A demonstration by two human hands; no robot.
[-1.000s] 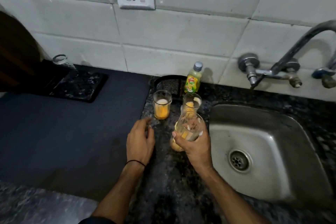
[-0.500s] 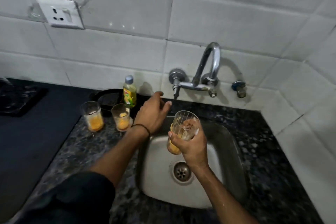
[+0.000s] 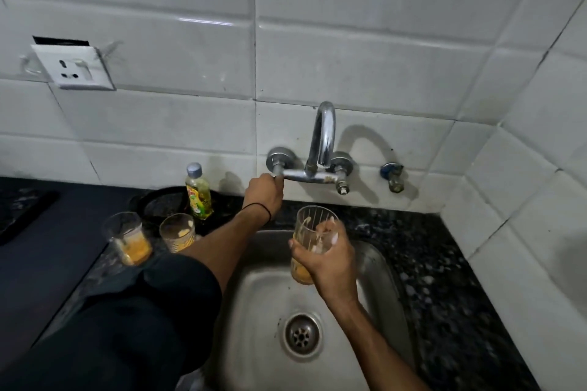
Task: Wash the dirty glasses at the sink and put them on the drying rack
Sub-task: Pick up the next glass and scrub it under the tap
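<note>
1. The right hand grips a dirty glass, fingers wrapped round its middle. It holds the glass upright over the far part of the steel sink, below the tap. Orange dregs sit in the bottom of the glass.
2. The left hand reaches past the sink's far left corner to the tiled wall, fingers curled round the tap's left valve.
3. A second glass and a third glass stand on the speckled counter left of the sink, both holding orange residue.
4. A soap bottle of yellow-green liquid stands upright just beyond them, near the wall.
5. A white socket plate is fixed to the tiles at far left. The drain lies in the near part of the basin.
</note>
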